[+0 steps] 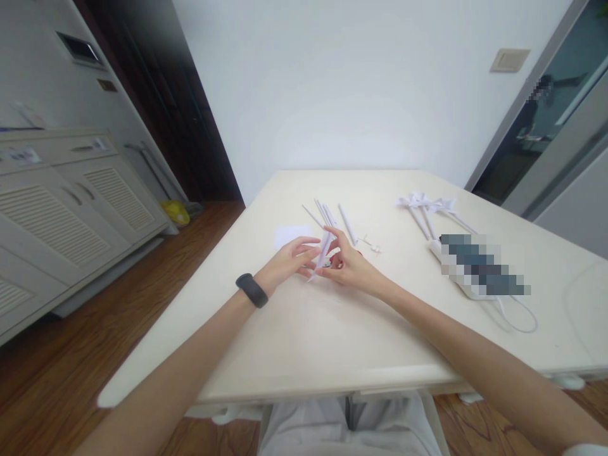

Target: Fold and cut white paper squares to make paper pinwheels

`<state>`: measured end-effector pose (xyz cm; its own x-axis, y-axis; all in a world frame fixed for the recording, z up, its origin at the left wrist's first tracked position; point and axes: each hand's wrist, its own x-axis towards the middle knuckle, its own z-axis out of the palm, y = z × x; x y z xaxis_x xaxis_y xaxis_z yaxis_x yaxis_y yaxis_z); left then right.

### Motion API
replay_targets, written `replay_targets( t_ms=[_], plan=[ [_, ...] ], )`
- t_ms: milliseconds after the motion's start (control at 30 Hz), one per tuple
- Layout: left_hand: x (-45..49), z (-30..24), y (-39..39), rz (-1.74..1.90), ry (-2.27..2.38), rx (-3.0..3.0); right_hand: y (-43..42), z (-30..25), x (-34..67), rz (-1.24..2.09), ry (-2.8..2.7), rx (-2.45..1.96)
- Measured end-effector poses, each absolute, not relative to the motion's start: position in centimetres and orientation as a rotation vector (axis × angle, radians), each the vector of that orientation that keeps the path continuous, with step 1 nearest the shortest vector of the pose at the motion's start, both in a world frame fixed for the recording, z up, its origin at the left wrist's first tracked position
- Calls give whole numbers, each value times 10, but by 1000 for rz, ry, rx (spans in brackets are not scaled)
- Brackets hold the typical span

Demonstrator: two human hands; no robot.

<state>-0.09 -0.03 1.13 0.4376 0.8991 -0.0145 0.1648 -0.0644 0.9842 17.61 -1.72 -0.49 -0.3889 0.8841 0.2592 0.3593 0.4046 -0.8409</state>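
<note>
My left hand [289, 261] and my right hand [349, 263] meet over the middle of a cream table [304, 342]. Between them they pinch a narrow folded strip of white paper [325, 248], which stands slanted above the tabletop. The fingers of both hands are curled onto it. A black band sits on my left wrist [251, 290]. Just behind my hands lie several thin white paper sticks [327, 215] and a small white paper sheet [291, 235].
At the right rear of the table lie white paper pinwheels on sticks [427, 206]. Nearer, a white power strip [475, 278] with a cable lies by the right edge. A white cabinet [61, 209] stands at the left; wooden floor runs between.
</note>
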Motion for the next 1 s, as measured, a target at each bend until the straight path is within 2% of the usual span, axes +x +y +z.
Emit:
replay_targets(
  t_ms=[633, 1000],
  plan=[
    [-2, 9, -3, 973, 970, 1529, -12, -3, 182, 1228, -1591, -1018],
    [0, 7, -4, 872, 1062, 1671, -10, 9, 193, 1218, -1649, -892]
  ],
)
